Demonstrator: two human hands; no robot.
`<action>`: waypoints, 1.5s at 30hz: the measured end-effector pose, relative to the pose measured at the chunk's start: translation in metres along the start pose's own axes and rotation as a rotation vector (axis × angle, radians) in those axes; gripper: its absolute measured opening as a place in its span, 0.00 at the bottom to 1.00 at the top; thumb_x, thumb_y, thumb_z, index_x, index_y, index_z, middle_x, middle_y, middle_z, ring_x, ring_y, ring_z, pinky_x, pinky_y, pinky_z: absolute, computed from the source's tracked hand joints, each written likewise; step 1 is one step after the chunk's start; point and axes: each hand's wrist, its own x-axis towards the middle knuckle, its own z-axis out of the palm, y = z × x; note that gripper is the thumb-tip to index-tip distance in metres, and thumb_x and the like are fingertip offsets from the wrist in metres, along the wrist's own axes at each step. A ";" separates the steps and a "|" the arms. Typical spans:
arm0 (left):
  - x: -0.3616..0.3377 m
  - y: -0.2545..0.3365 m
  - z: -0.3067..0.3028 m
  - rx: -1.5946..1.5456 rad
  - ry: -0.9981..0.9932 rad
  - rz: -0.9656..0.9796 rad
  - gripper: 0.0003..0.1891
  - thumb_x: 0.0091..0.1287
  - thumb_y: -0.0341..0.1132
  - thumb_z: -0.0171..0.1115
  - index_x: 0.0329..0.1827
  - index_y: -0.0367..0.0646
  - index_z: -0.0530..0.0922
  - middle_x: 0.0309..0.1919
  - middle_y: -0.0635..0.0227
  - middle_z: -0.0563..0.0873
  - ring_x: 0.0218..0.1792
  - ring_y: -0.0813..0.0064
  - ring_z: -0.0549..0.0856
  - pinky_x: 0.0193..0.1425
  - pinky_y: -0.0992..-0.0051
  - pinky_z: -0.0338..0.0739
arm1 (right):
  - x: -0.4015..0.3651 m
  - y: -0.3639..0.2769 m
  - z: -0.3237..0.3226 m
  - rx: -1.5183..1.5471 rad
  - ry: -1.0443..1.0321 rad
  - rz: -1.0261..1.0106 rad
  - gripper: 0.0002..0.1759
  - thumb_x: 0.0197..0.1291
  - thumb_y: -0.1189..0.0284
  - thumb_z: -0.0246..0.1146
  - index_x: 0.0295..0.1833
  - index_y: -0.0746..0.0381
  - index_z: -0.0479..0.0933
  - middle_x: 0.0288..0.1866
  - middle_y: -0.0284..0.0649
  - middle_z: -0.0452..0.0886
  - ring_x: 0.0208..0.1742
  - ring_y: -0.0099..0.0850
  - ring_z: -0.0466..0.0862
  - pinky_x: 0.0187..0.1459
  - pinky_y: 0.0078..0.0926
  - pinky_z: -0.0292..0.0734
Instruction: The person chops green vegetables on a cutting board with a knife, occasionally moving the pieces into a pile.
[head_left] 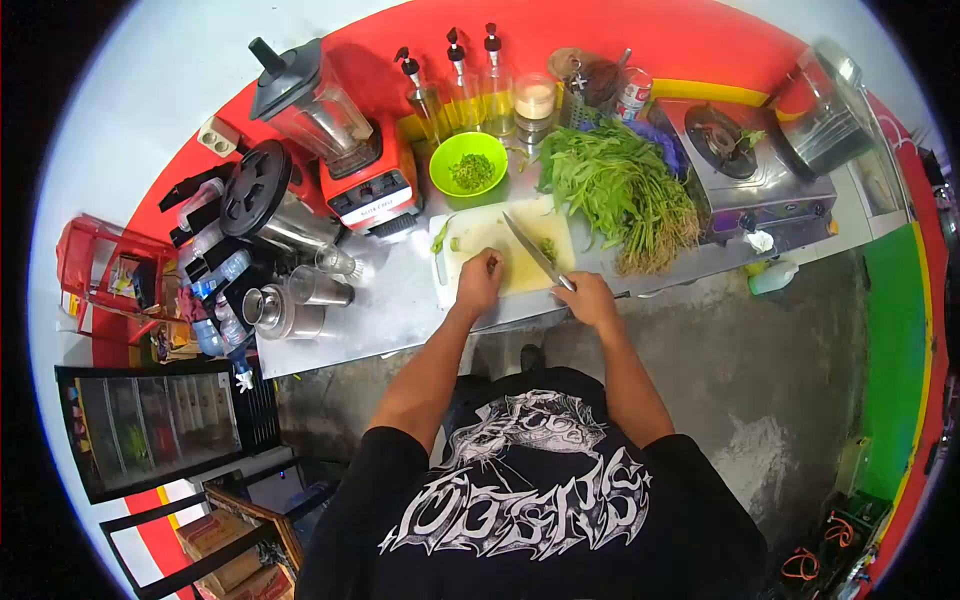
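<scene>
On the metal counter lies a white cutting board [515, 277]. My right hand [588, 298] is wrapped round the handle of a large knife [535, 247], whose blade slants up and left over the board. Chopped greens [547, 250] lie beside the blade. My left hand [481, 278] rests at the board's lower edge with its fingers curled together; anything in them is too small to name. Small green pieces [441, 237] lie at the board's left side. Behind the board a lime-green bowl [440, 161] holds chopped greens, and a large leafy bunch [625, 185] lies to the right.
A red-based blender [375, 190] and metal containers [285, 312] stand left. Pump bottles [463, 95] and a jar [534, 100] line the back. On the right is a gas stove [770, 195] with a pot [825, 135]. A second knife handle [622, 295] lies by my right hand.
</scene>
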 end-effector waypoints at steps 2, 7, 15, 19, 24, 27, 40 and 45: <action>-0.004 0.001 0.004 0.073 -0.009 0.053 0.07 0.66 0.26 0.65 0.45 0.37 0.79 0.34 0.50 0.89 0.36 0.54 0.89 0.44 0.62 0.81 | -0.001 -0.006 0.006 0.036 0.063 -0.033 0.21 0.63 0.55 0.70 0.40 0.66 0.85 0.35 0.57 0.86 0.38 0.56 0.87 0.41 0.51 0.79; -0.006 0.016 0.020 0.117 0.040 0.007 0.05 0.65 0.28 0.68 0.41 0.37 0.84 0.36 0.51 0.89 0.39 0.47 0.88 0.47 0.57 0.81 | 0.006 -0.024 0.026 -0.020 0.036 0.029 0.19 0.67 0.59 0.64 0.49 0.64 0.83 0.40 0.59 0.86 0.46 0.58 0.87 0.48 0.55 0.80; -0.015 0.013 0.034 0.241 0.146 0.161 0.05 0.62 0.26 0.66 0.39 0.36 0.86 0.39 0.52 0.85 0.45 0.47 0.83 0.54 0.56 0.77 | -0.005 -0.062 0.041 -0.154 0.004 0.087 0.21 0.71 0.60 0.58 0.55 0.69 0.77 0.41 0.64 0.86 0.44 0.62 0.87 0.50 0.57 0.81; -0.014 0.010 0.038 0.274 0.134 0.169 0.07 0.61 0.23 0.65 0.41 0.35 0.87 0.39 0.50 0.86 0.45 0.47 0.84 0.52 0.57 0.79 | -0.007 -0.070 0.049 -0.252 0.001 0.042 0.16 0.72 0.65 0.55 0.51 0.68 0.75 0.39 0.61 0.87 0.43 0.57 0.89 0.47 0.54 0.83; -0.023 0.012 0.037 0.290 0.177 0.212 0.10 0.60 0.20 0.62 0.42 0.34 0.87 0.39 0.51 0.86 0.44 0.47 0.84 0.52 0.58 0.79 | -0.013 -0.069 0.060 -0.338 -0.041 0.099 0.13 0.72 0.70 0.51 0.53 0.68 0.71 0.39 0.57 0.89 0.43 0.53 0.90 0.47 0.50 0.85; -0.026 0.014 0.036 0.277 0.191 0.223 0.11 0.60 0.19 0.61 0.43 0.33 0.87 0.39 0.51 0.85 0.43 0.47 0.83 0.52 0.58 0.79 | -0.006 -0.064 0.063 -0.312 -0.050 0.097 0.13 0.72 0.71 0.50 0.54 0.68 0.70 0.40 0.58 0.89 0.44 0.53 0.90 0.49 0.50 0.84; -0.010 0.012 0.034 0.248 0.146 0.046 0.07 0.61 0.23 0.64 0.37 0.35 0.89 0.38 0.47 0.87 0.44 0.47 0.86 0.54 0.56 0.80 | 0.001 -0.063 0.052 -0.306 -0.092 0.005 0.16 0.70 0.70 0.50 0.54 0.72 0.72 0.43 0.64 0.87 0.46 0.62 0.87 0.51 0.58 0.80; -0.009 0.004 0.033 0.262 0.129 0.011 0.06 0.61 0.26 0.64 0.37 0.38 0.89 0.38 0.48 0.87 0.43 0.47 0.87 0.53 0.56 0.81 | -0.003 -0.068 0.059 -0.179 -0.097 0.098 0.17 0.74 0.67 0.50 0.55 0.71 0.70 0.48 0.66 0.85 0.50 0.64 0.86 0.53 0.60 0.79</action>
